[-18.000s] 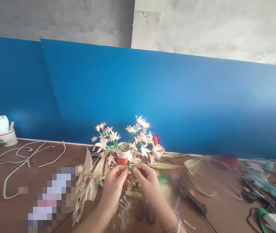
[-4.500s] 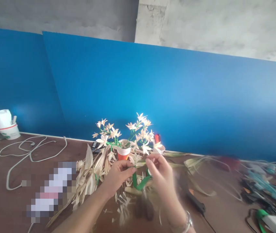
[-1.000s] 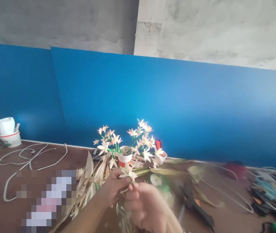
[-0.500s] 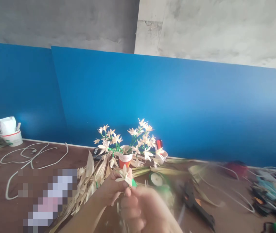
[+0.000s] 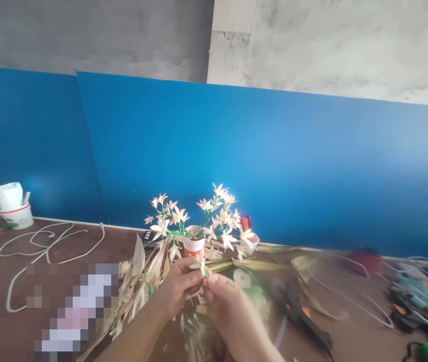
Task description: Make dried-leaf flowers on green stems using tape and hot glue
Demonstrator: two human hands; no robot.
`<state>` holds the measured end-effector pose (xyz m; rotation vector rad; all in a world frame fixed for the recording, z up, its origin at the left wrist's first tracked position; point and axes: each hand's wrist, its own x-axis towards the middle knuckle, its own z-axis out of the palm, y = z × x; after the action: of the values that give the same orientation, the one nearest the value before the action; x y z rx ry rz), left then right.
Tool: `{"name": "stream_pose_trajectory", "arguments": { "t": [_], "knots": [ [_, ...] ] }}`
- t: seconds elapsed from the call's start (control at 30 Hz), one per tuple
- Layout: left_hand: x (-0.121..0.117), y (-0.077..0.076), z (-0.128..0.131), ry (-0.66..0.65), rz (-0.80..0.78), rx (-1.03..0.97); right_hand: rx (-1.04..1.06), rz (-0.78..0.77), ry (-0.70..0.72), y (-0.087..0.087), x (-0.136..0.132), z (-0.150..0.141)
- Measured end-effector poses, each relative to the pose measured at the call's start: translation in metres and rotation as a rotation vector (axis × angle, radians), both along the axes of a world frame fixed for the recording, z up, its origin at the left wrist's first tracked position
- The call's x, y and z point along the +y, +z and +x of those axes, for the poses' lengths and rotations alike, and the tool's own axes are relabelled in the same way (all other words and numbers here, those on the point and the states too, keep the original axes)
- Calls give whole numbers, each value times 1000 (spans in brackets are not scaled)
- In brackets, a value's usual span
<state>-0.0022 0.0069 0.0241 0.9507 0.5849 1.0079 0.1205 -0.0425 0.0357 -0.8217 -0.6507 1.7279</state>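
Note:
My left hand [image 5: 184, 284] pinches a small cream flower [image 5: 200, 265] made of dry husk-like petals, just in front of the paper cup. Close against it, my right hand [image 5: 223, 296] is closed at the flower's base, where a bit of green tape [image 5: 206, 273] shows between the fingertips. Behind both hands, an orange-and-white paper cup [image 5: 194, 243] holds branching green stems with several similar cream flowers [image 5: 223, 218]. Dry husks [image 5: 138, 274] lie to the left of my hands. A roll of green tape [image 5: 242, 275] lies beside my right hand, partly blurred.
A black glue gun [image 5: 304, 319] lies on the brown table at right, with tools and a blue bundle [image 5: 425, 296] beyond. White cable [image 5: 44, 249] loops at left near a white tub [image 5: 17, 215]. A blue panel [image 5: 236, 151] stands behind the table.
My right hand has shifted slightly up and right, now pinching at the flower's base. The flower is turned and tilted to the right, and less green shows beside it.

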Motion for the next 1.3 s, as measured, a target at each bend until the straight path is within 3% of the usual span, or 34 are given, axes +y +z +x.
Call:
{"name": "stream_pose_trajectory", "arguments": {
  "t": [0.13,0.3,0.43,0.57,0.7,0.93,1.07,1.17,1.3],
  "knots": [
    [-3,2,9,97,2,-7,-226,167,-182,-1,4,0],
    [-11,-3,19,213,12,-32,-660,392,-411,-1,6,0],
    [-17,-6,25,291,4,-17,-950,540,-481,-8,9,1],
    [-24,-9,32,419,-100,-28,-1123,625,-545,-17,13,2],
    [-30,-12,37,489,-156,-59,-1196,679,-577,-23,16,1],
    [-29,-11,36,560,-64,11,-1237,742,-625,-22,13,-1],
    [-21,-9,31,543,10,86,-1217,649,-526,-17,14,1],
    [-16,-5,26,473,-21,123,-1181,562,-417,-11,14,5],
    [-15,2,23,433,-59,144,-1246,640,-372,-5,14,10]
  ]
}}
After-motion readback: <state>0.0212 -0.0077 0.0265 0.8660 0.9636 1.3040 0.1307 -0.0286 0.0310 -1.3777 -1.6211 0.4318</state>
